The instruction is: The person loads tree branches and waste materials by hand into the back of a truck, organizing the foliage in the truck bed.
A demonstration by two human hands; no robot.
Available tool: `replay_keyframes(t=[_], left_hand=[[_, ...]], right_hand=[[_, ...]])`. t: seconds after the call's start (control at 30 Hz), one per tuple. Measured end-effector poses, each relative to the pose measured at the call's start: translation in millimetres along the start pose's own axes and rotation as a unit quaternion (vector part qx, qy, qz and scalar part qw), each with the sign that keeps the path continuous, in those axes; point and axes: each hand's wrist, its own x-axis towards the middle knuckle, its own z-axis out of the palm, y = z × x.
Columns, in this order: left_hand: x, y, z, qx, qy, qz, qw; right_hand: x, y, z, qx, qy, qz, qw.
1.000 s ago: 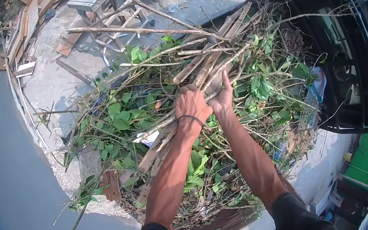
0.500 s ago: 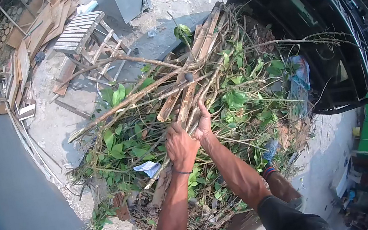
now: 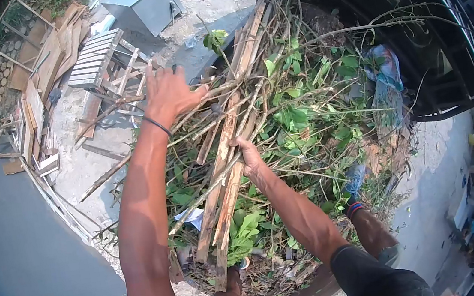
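My right hand (image 3: 249, 155) is closed around long wooden strips (image 3: 229, 200), which slant from the top of the brush pile down toward my feet. My left hand (image 3: 171, 92) is stretched out with fingers apart, over a thick bare branch (image 3: 222, 89); whether it touches the branch is unclear. Leafy cut branches (image 3: 299, 116) lie beneath and around the strips. A thin stick (image 3: 202, 198) crosses over the strips below my right hand. A crumpled white-and-blue wrapper (image 3: 192, 217) is partly covered by it.
A slatted wooden stand (image 3: 96, 57) and scrap planks (image 3: 49, 62) are at upper left, near a grey metal box (image 3: 143, 6). The dark vehicle cab (image 3: 401, 22) rises at upper right. My blue shoe (image 3: 355, 181) rests on the pile beside a plastic bag (image 3: 383, 67).
My left hand has let go of the strips and moved up and left, its fingers spreading. The wooden strips have come down toward my feet, with my right hand still around them.
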Motion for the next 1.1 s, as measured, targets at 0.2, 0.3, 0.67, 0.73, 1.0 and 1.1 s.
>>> replay_keyframes(t=[0.2,0.3,0.67,0.73,1.0,1.1], left_hand=[[-66.5,3.0,74.8,-0.288,-0.421,-0.170,0.843],[-104.1,45.1,83.6,-0.479,-0.349,-0.129,0.795],[-127.5,131.3,20.5,-0.186,-0.224,-0.256,0.922],[-115.8,131.7,9.0,-0.137,-0.221,-0.258,0.931],[-100.2,197.8,-72.2,-0.221,-0.214,-0.245,0.919],[-115.2,211.4,-85.1,-0.221,-0.155,-0.268,0.925]], right_hand=[[0.4,1.6,-29.6,-0.046,-0.017,0.006,0.999],[-14.8,-11.2,-41.5,0.019,-0.068,0.061,0.996],[-47.7,-34.2,-18.7,0.085,-0.102,0.053,0.990],[-40.8,-36.8,-15.8,0.075,-0.083,0.058,0.992],[-67.4,-78.8,-50.1,0.051,-0.087,0.119,0.988],[-66.7,-64.7,-61.1,0.109,-0.160,0.129,0.973]])
